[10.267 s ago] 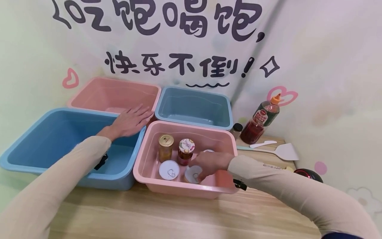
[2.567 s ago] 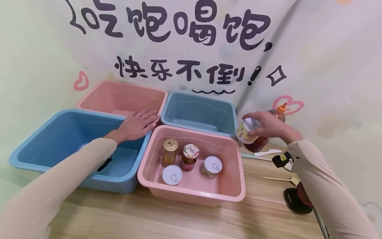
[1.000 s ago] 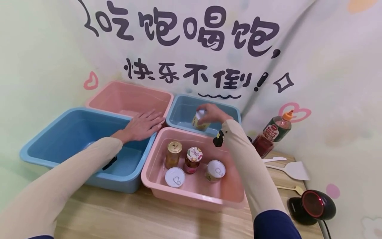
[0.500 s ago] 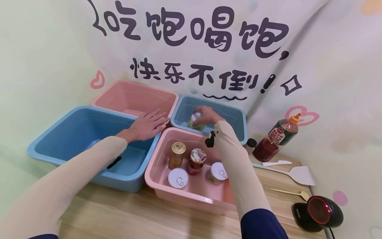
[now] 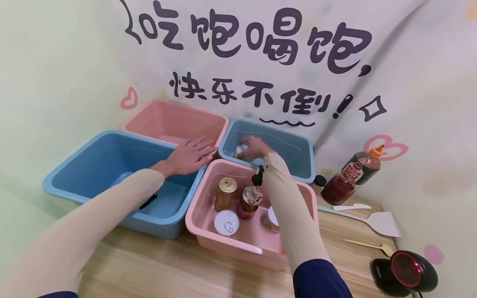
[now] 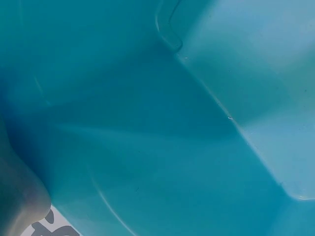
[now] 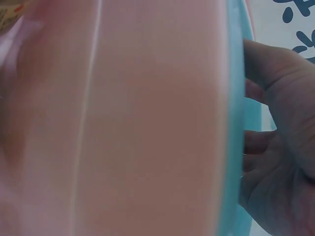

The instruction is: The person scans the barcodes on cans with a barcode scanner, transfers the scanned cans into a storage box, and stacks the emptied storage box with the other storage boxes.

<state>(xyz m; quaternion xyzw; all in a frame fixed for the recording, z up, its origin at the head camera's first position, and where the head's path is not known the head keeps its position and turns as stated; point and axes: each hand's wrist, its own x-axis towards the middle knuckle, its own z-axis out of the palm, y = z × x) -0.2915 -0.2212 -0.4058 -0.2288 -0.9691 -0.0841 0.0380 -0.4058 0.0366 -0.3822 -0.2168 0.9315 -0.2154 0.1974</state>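
Observation:
My right hand (image 5: 255, 147) reaches into the back blue bin (image 5: 298, 174), its fingers around a white-topped can (image 5: 240, 150) low at that bin's left side. In the right wrist view, the bin's rim hides the can and the fingertips of the right hand (image 7: 283, 118). Flat and with straight fingers, my left hand (image 5: 189, 156) lies over the corner where the large blue bin (image 5: 179, 223) meets the back pink bin (image 5: 138, 128). The front pink bin (image 5: 231, 248) holds a gold-lidded jar (image 5: 226, 194), a red jar with a patterned lid (image 5: 249, 203), and two pull-ring cans (image 5: 226, 222), one partly behind my right sleeve.
Right of the bins stand a red sauce bottle (image 5: 346, 178) and a black-capped jar (image 5: 319, 183). A white spatula (image 5: 384, 223), a white knife (image 5: 352, 207), a yellow fork (image 5: 384, 248) and a black device (image 5: 410, 271) lie or stand along the right side.
My right hand took a can from the front pink bin, carried it past the sauce bottle, then over and down into the back blue bin. My left hand stayed at the corner.

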